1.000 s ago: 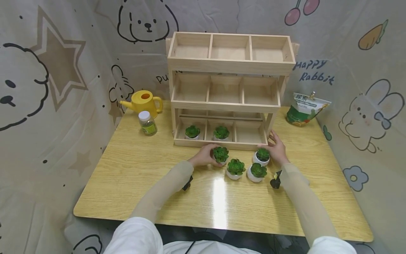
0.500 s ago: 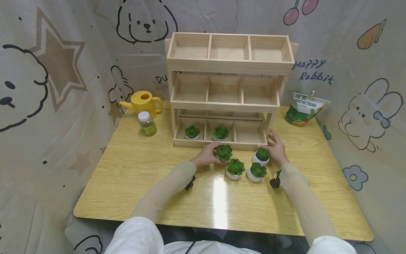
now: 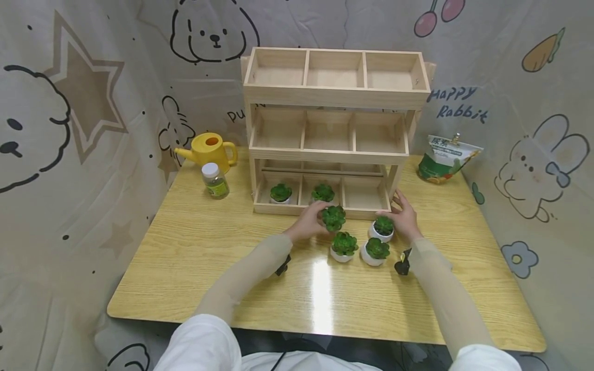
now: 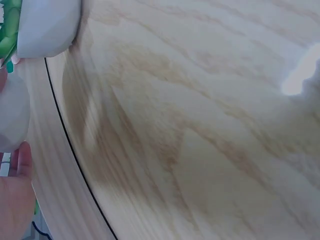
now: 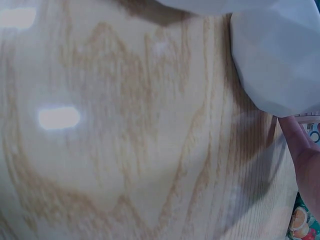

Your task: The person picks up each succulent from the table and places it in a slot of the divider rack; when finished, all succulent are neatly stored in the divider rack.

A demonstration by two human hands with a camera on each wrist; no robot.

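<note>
The left hand's fingers clamp a potted succulent just before the rack, whose lower-right compartment lies ahead and rightward — the right hand is nearer that corner, whether gripping I cannot tell. Six succulents: one held, two racked, three on the table; one watering can, one jar, one bag.
</note>
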